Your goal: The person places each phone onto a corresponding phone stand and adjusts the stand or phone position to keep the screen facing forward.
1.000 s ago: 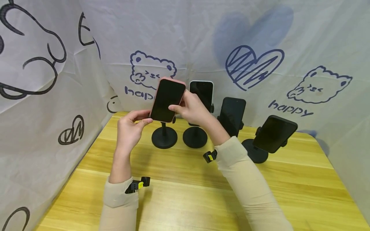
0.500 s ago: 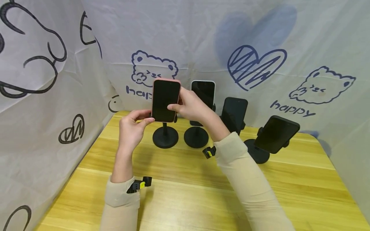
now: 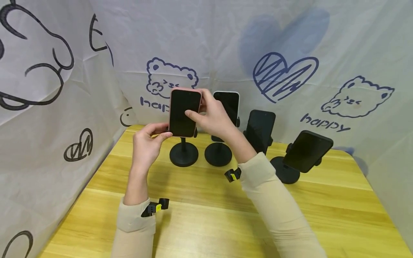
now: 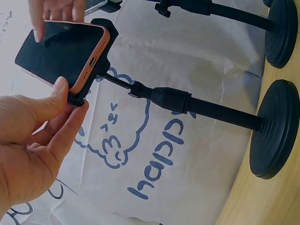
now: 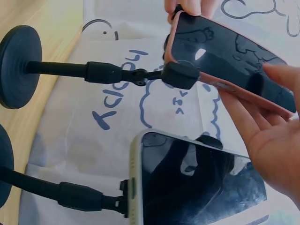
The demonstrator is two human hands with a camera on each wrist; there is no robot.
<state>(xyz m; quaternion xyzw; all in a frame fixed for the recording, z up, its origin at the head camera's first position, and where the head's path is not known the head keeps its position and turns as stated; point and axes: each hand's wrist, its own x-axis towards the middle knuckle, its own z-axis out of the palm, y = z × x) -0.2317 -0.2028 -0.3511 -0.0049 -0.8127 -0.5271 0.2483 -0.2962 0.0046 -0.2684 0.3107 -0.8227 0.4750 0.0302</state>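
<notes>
A phone in a pink case (image 3: 184, 113) stands upright in the clamp of a black phone stand (image 3: 183, 154), the leftmost in the row. My right hand (image 3: 214, 116) grips the phone's right side, thumb across the dark screen and fingers behind. At the lower left corner, my left hand (image 3: 146, 143) pinches the clamp's side, its thumb at the phone's edge. In the left wrist view, a black clamp arm (image 4: 105, 37) lies along the phone's far side edge. The right wrist view shows the right fingers (image 5: 248, 117) under the pink case. The back of the phone is hidden.
Right of it, a white-edged phone (image 3: 227, 104), a dark phone (image 3: 259, 129) and a tilted black phone (image 3: 308, 150) sit on similar stands. My right forearm passes in front of the middle stands. A white cloth with drawings (image 3: 222, 46) hangs behind the wooden table (image 3: 200, 222).
The pink-cased phone has turned from a rightward lean to upright. My right hand has slid slightly up its side; the left hand stays at the lower left corner.
</notes>
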